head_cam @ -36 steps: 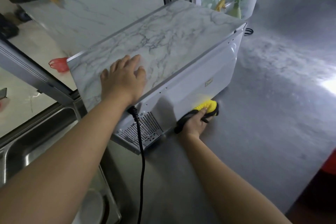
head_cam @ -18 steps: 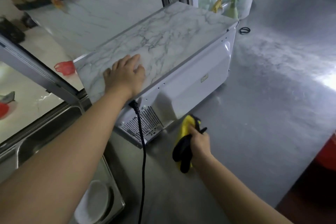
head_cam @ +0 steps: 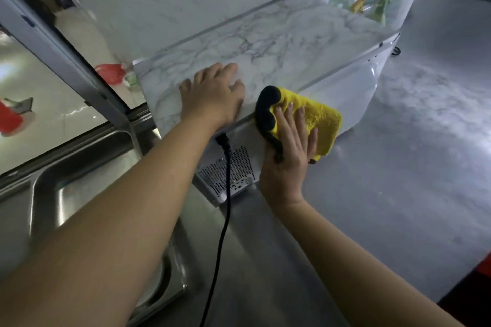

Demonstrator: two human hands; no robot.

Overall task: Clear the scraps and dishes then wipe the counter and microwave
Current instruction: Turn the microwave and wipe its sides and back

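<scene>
Across the right and near side runs the steel counter (head_cam: 398, 180), bare and dull, with the sink (head_cam: 79, 172) sunk into it at the near left under the window frame. On the counter, towards the far middle, sits the microwave (head_cam: 345, 87), turned so that its back and vent face the person — probably so the rear and side panels can be reached. Its top is marble-patterned; its black cord (head_cam: 225, 207) hangs from the back and trails near, over the counter edge.

Flat on the near corner of that top lies the left hand (head_cam: 212, 98), fingers straight and spread, gripping nothing. It looks to be bracing the box so it will not slide under the wiping.

Just right of it, the right hand (head_cam: 289, 151) presses a yellow cloth (head_cam: 318, 119) with a black edge against the microwave's upper rear edge — fingers straight, palm pushing, not clenched. The cloth is bunched, which gives a thick pad. By my judgement, the microwave wipe is in hand.
</scene>
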